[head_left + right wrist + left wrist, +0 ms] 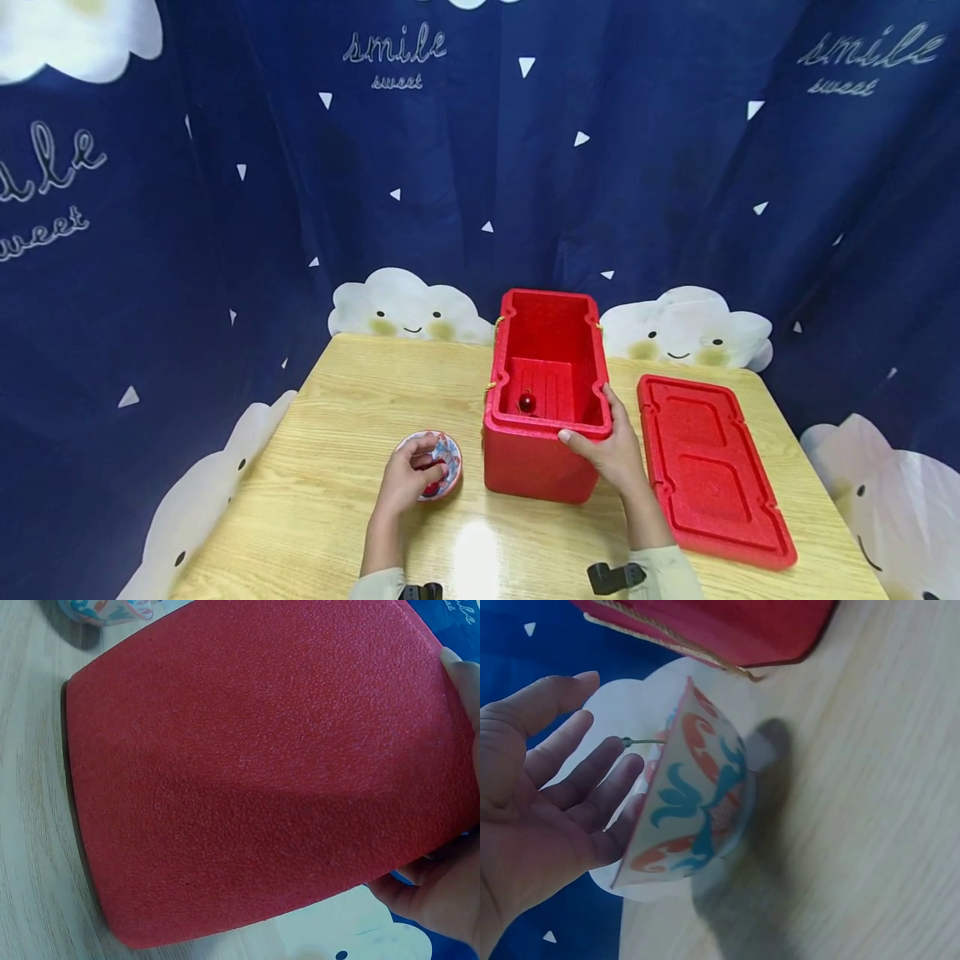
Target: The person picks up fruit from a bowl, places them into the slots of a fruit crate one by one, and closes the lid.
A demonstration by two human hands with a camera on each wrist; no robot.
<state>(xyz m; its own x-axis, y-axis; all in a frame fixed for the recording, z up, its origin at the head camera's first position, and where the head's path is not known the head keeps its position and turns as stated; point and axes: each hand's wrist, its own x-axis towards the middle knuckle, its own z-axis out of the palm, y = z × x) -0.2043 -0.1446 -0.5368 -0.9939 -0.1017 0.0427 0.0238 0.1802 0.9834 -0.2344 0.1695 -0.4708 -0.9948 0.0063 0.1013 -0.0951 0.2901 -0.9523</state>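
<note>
My left hand (405, 477) reaches into the rim of a small patterned bowl (452, 463), its fingers loosely bent and apart in the left wrist view. A dark red cherry (432, 490) shows beneath the fingers. A thin green stem (646, 742) stands out of the bowl close to a fingertip; I see no firm pinch on it. With my right hand (617, 450) I grip the near right corner of an open red foam box (536, 467), thumb on the front rim, fingers along the side. Inside, on the box floor, lies one red cherry (527, 402).
The red lid (708, 475) lies flat to the right of the box on the wooden table (360, 383). A yellowish cord (667, 634) hangs along the box's left side. A dark blue curtain (450, 167) with white clouds stands behind the table.
</note>
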